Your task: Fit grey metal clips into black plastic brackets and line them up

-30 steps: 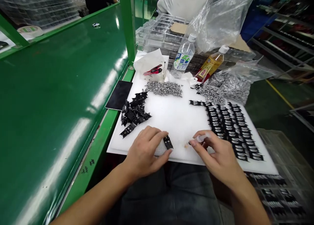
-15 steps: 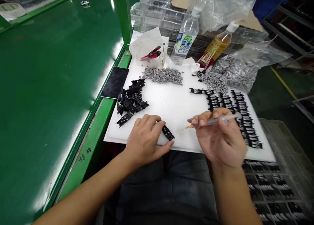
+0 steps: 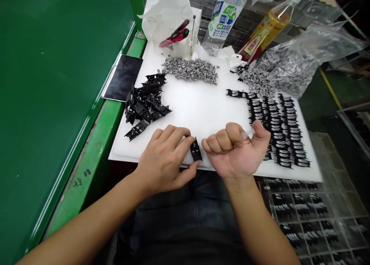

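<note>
My left hand [image 3: 166, 159] rests at the front of the white board [image 3: 199, 107]. Between its thumb and fingers it pinches a black plastic part [image 3: 196, 151] lying slantwise. Just to the right, my right hand [image 3: 235, 153] is turned palm up, its fingers curled round a slim translucent syringe [image 3: 247, 133]. Only a short stretch of the syringe shows beside the raised thumb; its orange tip is hidden. A heap of similar black parts [image 3: 144, 105] lies to the left. On the right stand rows of black parts with grey pieces [image 3: 276, 130] set in them.
Loose grey pieces [image 3: 192, 70] form a pile at the back. Behind stand a cup with red-handled tools [image 3: 176, 37], a clear bottle [image 3: 222, 20] and a tea bottle [image 3: 268, 28]. A plastic bag of grey pieces [image 3: 295, 68] and a tablet [image 3: 123, 77] flank the board; a compartment tray [image 3: 306, 215] sits lower right.
My right hand has moved left toward the black part and curled its fingers over the syringe, hiding the orange tip. The left hand keeps its pinch. The view has shifted closer.
</note>
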### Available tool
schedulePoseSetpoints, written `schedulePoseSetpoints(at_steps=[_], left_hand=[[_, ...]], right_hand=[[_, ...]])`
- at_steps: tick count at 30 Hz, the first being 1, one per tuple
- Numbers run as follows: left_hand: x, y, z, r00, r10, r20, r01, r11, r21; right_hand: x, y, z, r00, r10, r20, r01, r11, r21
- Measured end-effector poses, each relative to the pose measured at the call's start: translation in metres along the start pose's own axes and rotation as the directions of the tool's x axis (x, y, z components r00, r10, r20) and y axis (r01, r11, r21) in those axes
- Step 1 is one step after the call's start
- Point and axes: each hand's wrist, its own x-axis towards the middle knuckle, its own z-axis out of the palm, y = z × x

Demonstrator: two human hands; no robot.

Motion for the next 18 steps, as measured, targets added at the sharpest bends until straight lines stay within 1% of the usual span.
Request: schedulePoseSetpoints(at_steps=[6,18], left_hand=[[-0.0001,-0.0024,-0.0005,1.000,0.020,0.003,-0.020,1.000,-0.001],[-0.0001,-0.0019,-0.0005,1.000,0.019,0.007,-0.019,1.000,-0.005]], right_hand=[[-0.0007,0.0027,0.0015,0.999,-0.017,0.030,0.019,0.996,-0.083],[-0.0001,0.0036,0.0031,1.000,-0.020,0.018,0.022,0.994,-0.106]])
